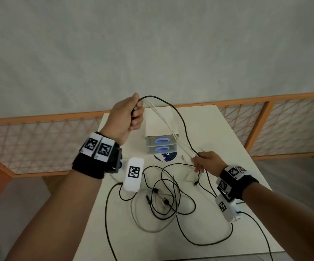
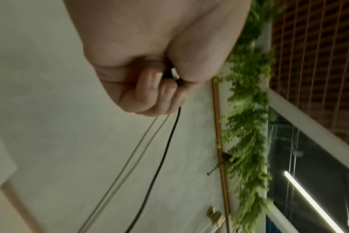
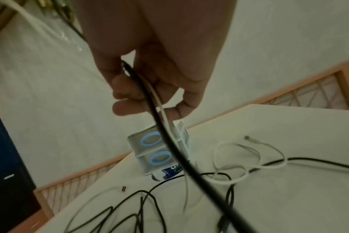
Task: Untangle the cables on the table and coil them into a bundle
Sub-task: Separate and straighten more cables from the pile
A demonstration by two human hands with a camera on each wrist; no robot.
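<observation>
My left hand (image 1: 133, 113) is raised above the far left of the white table (image 1: 237, 147) and grips the ends of a black cable (image 1: 180, 117) and white cables (image 1: 163, 125); its curled fingers (image 2: 155, 88) close on them. These strands stretch down to my right hand (image 1: 199, 161), whose fingers (image 3: 130, 97) curl round the black cable (image 3: 165, 134) and a white cable (image 3: 159, 104). A tangle of black cables (image 1: 167, 196) with loose plugs lies on the table below. A white cable loop (image 3: 249, 164) lies beside it.
A small white box with two blue rings (image 1: 161, 146) stands at the table's middle, a printed disc (image 1: 166, 157) at its foot. An orange lattice railing (image 1: 265, 113) runs behind the table. Grey cable (image 1: 145, 223) trails towards the near edge.
</observation>
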